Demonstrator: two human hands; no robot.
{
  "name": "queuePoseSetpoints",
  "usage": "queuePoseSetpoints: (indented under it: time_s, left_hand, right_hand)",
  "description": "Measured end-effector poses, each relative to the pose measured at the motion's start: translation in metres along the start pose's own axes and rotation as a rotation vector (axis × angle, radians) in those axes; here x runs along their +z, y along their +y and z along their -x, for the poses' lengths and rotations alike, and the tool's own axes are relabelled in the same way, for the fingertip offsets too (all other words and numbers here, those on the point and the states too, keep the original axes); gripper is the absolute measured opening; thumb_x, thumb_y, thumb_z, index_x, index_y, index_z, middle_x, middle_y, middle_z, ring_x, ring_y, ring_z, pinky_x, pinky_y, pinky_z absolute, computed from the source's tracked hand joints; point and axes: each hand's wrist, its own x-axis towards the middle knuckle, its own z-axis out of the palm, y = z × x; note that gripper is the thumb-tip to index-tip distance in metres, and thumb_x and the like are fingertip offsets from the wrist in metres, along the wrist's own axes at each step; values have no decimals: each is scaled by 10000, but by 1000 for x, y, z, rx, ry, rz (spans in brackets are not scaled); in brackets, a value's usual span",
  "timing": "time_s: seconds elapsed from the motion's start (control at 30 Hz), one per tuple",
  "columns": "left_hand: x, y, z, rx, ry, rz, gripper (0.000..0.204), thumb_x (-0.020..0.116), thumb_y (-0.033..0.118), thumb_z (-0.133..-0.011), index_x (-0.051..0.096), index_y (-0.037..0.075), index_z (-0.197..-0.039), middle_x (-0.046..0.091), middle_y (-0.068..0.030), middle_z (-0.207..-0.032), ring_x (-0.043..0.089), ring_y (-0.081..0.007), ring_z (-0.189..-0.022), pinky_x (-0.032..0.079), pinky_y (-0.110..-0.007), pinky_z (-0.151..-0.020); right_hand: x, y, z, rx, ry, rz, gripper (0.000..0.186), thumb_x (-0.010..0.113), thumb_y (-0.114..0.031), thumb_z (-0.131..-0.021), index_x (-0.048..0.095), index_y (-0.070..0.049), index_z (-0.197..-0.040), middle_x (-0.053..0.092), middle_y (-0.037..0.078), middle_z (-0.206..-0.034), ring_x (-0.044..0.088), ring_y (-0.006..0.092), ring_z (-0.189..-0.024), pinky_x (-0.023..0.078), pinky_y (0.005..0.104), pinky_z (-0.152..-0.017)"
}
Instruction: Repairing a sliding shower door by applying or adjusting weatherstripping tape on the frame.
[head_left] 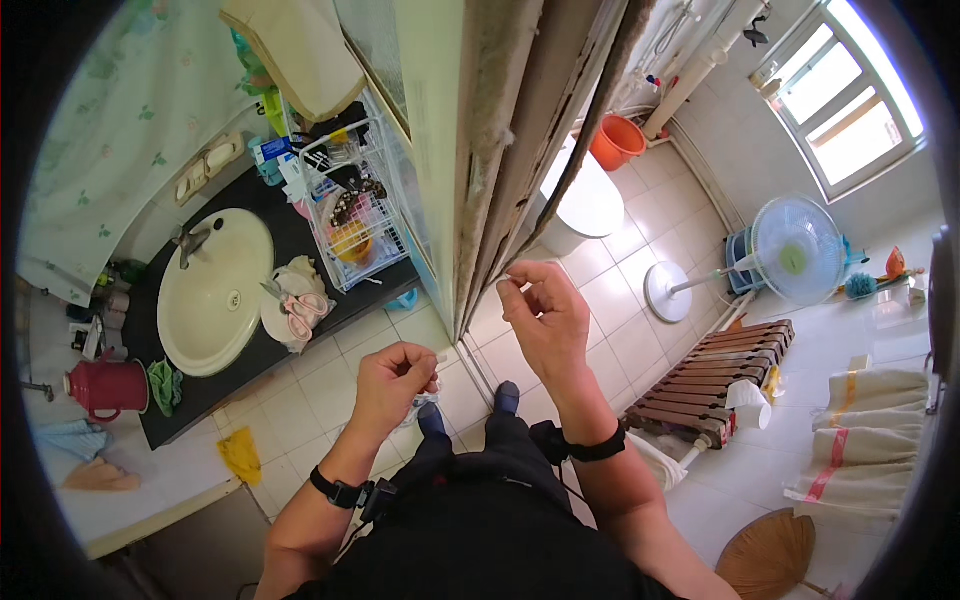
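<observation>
My right hand [548, 318] is raised at the edge of the worn door frame [490, 180], thumb and forefinger pinched together. A tiny pale bit shows at its fingertips, too small to name. Lower and to the left, my left hand [392, 388] is closed, thumb against the curled fingers. Something whitish shows by its fingertips, and I cannot make out what it is. Pink-handled scissors [302, 315] lie on a crumpled pale bag [290, 280] at the edge of the dark counter, left of both hands.
On the left, a cream basin [215, 300] is set in the black counter [160, 420], beside a white wire rack [355, 225] of toiletries. Beyond the frame stand a toilet [590, 205], an orange bucket [617, 142], a fan [797, 252] and a brown radiator [710, 380]. A yellow cloth [240, 455] lies on the floor.
</observation>
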Motion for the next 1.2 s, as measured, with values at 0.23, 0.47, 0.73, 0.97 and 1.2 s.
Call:
queuePoseSetpoints:
  time_s: [0.23, 0.47, 0.73, 0.97, 1.2]
  left_hand:
    - [4, 7, 10, 38, 2, -29, 120, 752, 108, -1034, 745, -10, -1015, 726, -27, -838, 684, -91, -722, 558, -252, -674]
    - [11, 42, 7, 184, -43, -82, 83, 743, 79, -1027, 748, -1, -1006, 716, -23, -848, 682, -94, -742, 563, -251, -701]
    - [11, 51, 8, 225, -34, -68, 73, 747, 72, -1017, 746, 2, -998, 719, -12, -848, 683, -85, -737, 562, -250, -694]
    - [5, 45, 8, 255, -38, -96, 48, 740, 53, -1009, 746, 11, -989, 721, -8, -825, 687, -82, -719, 557, -247, -687]
    - [2, 58, 7, 275, -38, -129, 58, 744, 55, -1006, 747, -3, -997, 728, -22, -829, 696, -89, -727, 564, -256, -682]
  right_hand:
    - [-2, -35, -14, -96, 2, -76, 166, 772, 9, -954, 716, -19, -1107, 667, 28, -946, 565, 54, -657, 480, 230, -608]
    - [-11, -67, -33, -126, -35, -152, 173, 775, 17, -958, 698, 2, -1112, 685, 16, -931, 604, 48, -691, 491, 215, -617]
    - [-5, -73, -28, -134, 3, -64, 189, 799, 23, -932, 699, 4, -1091, 701, 5, -919, 592, 31, -692, 496, 198, -622]
    - [4, -69, -25, -210, 107, 111, 155, 787, 43, -913, 711, 4, -1041, 712, 19, -899, 575, 23, -654, 493, 199, -583]
    - [6, -64, -25, -114, 165, -21, 127, 761, 47, -934, 721, 24, -1052, 729, 33, -910, 649, 52, -657, 525, 210, -588]
